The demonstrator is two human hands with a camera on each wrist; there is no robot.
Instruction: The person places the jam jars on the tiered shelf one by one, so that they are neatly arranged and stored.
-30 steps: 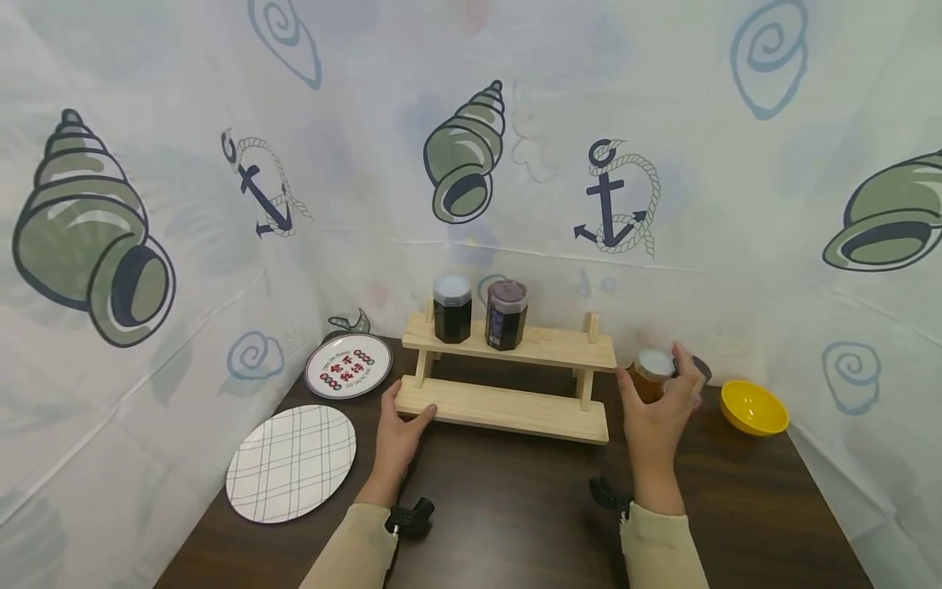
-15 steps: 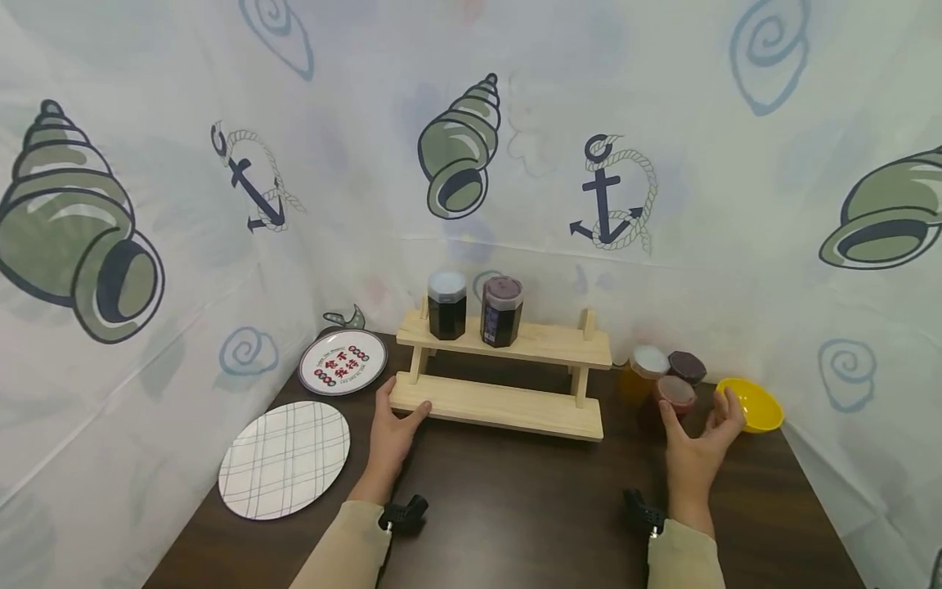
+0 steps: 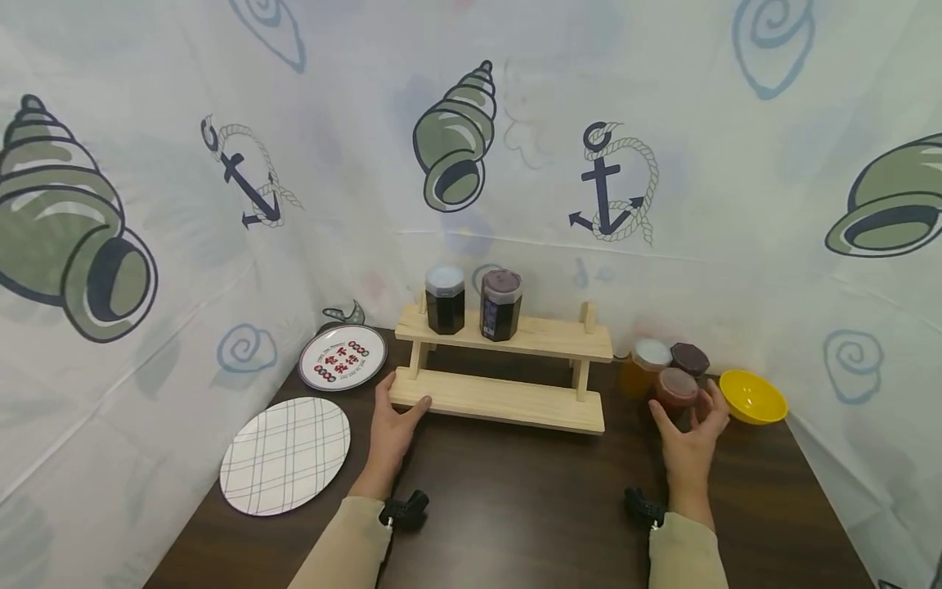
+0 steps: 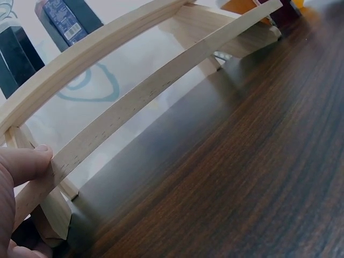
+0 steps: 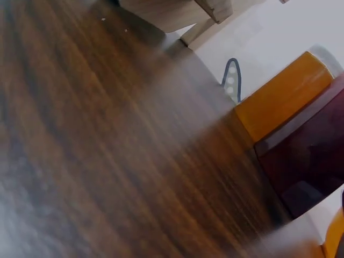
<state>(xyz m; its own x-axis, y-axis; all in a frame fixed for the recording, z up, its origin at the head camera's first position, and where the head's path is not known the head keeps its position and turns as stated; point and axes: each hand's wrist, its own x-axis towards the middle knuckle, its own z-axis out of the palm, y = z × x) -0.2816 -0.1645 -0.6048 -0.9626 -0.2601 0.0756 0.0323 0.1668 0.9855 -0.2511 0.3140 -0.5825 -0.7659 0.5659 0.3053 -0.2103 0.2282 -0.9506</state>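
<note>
Nearest the viewer, two pale sleeves (image 3: 346, 550) reach over the dark wood-grain table (image 3: 511, 503), each with a black wrist device (image 3: 406, 509) at the cuff. The left hand (image 3: 392, 433) has a firm grip on the left end of the lower board (image 3: 493, 398) of a two-tier wooden rack (image 3: 540, 334), thumb at its front edge. The right hand (image 3: 688, 442) is at the red-lidded jar (image 3: 677, 384), thumb to the left of it and fingers to the right; whether this grip bears on the jar cannot be told, and the right wrist view does not settle it. That jar is upright on the table, right of the rack. A plaid plate (image 3: 285, 454) lies at the left, nearer than a plate with red print (image 3: 343, 357). A yellow bowl (image 3: 752, 398) sits just right of the right hand's fingers. Close behind the red-lidded jar are an amber jar (image 3: 642, 375) with a pale lid and a dark-lidded jar (image 3: 689, 358). Two dark-filled jars stand upright on the rack's upper board: a white-lidded jar (image 3: 445, 303) and, right of it, a labelled purple-lidded jar (image 3: 501, 307). Farthest back hangs a pale cloth (image 3: 353, 180) printed with shells and anchors.
</note>
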